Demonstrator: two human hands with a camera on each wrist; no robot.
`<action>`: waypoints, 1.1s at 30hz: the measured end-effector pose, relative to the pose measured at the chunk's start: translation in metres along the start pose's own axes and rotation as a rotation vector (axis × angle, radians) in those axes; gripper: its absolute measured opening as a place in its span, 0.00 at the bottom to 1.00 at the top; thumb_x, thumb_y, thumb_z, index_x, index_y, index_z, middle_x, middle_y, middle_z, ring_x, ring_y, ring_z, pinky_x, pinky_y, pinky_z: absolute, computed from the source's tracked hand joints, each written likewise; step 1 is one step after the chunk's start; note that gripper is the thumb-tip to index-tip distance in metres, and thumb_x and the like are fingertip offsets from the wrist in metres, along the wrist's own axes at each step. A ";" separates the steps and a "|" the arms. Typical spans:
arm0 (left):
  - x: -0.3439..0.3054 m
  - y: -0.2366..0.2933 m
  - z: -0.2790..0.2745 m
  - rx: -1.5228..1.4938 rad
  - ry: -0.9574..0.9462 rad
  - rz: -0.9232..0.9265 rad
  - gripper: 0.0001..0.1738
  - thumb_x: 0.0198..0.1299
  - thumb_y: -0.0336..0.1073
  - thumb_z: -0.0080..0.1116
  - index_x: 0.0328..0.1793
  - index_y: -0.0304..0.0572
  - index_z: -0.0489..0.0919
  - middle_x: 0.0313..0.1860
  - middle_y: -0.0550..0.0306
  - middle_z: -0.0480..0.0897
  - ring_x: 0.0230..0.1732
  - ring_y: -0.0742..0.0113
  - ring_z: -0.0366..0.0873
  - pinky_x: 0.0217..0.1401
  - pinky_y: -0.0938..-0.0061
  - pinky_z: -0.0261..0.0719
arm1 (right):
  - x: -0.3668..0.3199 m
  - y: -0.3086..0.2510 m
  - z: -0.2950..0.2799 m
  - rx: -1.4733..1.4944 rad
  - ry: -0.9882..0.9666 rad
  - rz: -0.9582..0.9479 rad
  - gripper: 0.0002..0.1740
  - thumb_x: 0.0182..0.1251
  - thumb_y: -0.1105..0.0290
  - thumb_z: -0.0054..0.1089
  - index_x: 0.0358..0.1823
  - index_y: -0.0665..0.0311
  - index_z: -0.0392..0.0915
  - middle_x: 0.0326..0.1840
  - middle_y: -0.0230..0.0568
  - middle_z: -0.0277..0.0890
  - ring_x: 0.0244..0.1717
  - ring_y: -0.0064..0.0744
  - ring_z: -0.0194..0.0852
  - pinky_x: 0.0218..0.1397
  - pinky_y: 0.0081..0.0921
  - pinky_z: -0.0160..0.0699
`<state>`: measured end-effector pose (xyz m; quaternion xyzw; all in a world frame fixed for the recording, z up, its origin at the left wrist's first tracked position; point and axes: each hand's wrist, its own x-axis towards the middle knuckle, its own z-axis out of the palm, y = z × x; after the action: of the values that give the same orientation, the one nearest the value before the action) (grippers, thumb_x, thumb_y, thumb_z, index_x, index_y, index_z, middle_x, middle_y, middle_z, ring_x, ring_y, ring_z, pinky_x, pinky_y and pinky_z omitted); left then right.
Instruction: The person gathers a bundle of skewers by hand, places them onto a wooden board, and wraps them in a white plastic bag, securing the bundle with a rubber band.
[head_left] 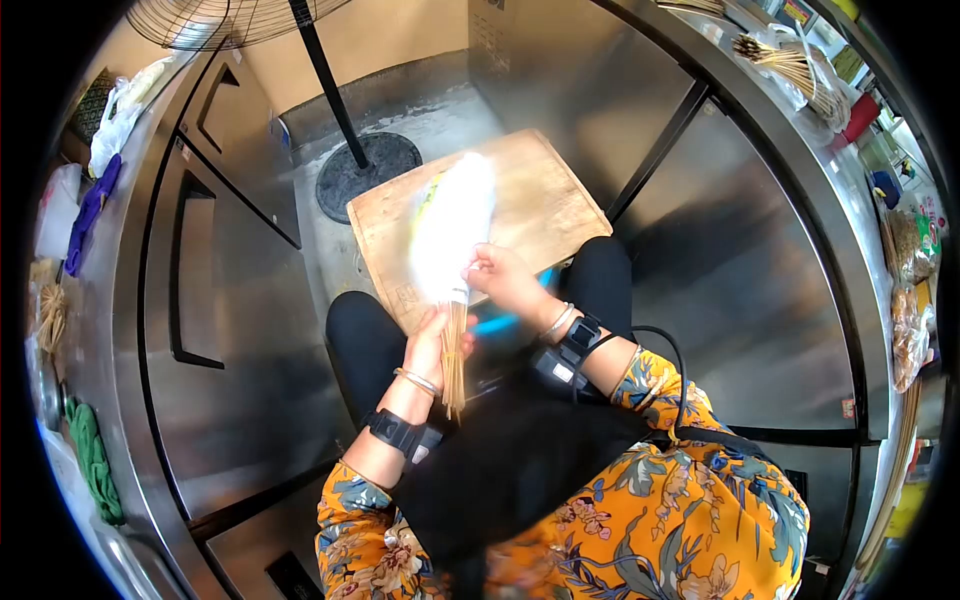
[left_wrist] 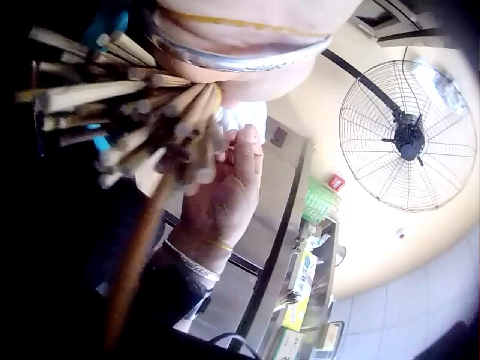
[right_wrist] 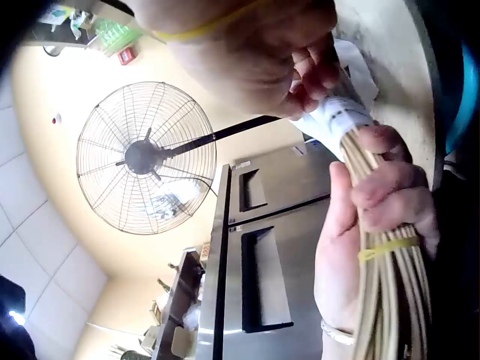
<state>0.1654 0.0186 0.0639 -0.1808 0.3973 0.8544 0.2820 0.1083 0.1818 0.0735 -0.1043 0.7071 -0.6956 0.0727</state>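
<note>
Skewers [head_left: 453, 375] stand bundled above the lap, left hand [head_left: 428, 345] wrapped round them, right hand [head_left: 503, 278] pinching the white plastic sleeve [head_left: 452, 230] over their tips. An uneven tug might tear it or (only 1 rubber band [right_wrist: 386, 247] binds them) spill sticks.

The sticks [head_left: 454, 350] in my left hand [head_left: 432, 345] are pale straw-tan, with a yellow rubber band [right_wrist: 386, 247] round them. The wrapper [head_left: 452, 235] my right hand [head_left: 500, 275] pinches is white, with a yellow-green print along one edge. Under them the board [head_left: 545, 205] is light brown wood. My blouse [head_left: 680, 520] is orange — patterned with grey-blue leaves and cream flowers — and my apron [head_left: 510, 460] is black, like the wrist straps [head_left: 392, 430]. My bangles [head_left: 415, 380] are silver. The cabinet doors [head_left: 740, 260] are grey steel, the fan [right_wrist: 146, 157] black against a cream-yellow wall [right_wrist: 67, 82].
</note>
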 end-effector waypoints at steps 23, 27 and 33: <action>0.015 -0.019 0.019 -0.085 0.054 0.002 0.18 0.66 0.52 0.43 0.44 0.45 0.69 0.26 0.53 0.74 0.17 0.67 0.68 0.18 0.75 0.67 | -0.005 -0.031 -0.002 -0.676 0.131 -0.364 0.02 0.51 0.78 0.58 0.28 0.67 0.76 0.31 0.45 0.72 0.32 0.44 0.72 0.35 0.31 0.72; 0.016 -0.026 0.022 -0.052 0.049 0.003 0.19 0.67 0.52 0.41 0.46 0.45 0.68 0.26 0.54 0.73 0.19 0.66 0.69 0.19 0.73 0.69 | -0.005 -0.017 -0.005 -0.816 0.151 -0.406 0.02 0.49 0.79 0.56 0.26 0.67 0.75 0.30 0.46 0.71 0.32 0.46 0.71 0.36 0.35 0.72; 0.013 -0.029 0.025 0.021 0.042 0.028 0.17 0.68 0.52 0.38 0.43 0.48 0.66 0.25 0.56 0.72 0.19 0.68 0.68 0.21 0.75 0.68 | -0.005 -0.009 0.001 -1.117 0.051 -0.344 0.03 0.47 0.76 0.55 0.23 0.69 0.74 0.29 0.48 0.71 0.33 0.44 0.72 0.38 0.36 0.75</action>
<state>0.1711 0.0577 0.0555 -0.1902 0.4148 0.8499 0.2636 0.1143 0.1821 0.0825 -0.2235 0.9410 -0.2214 -0.1245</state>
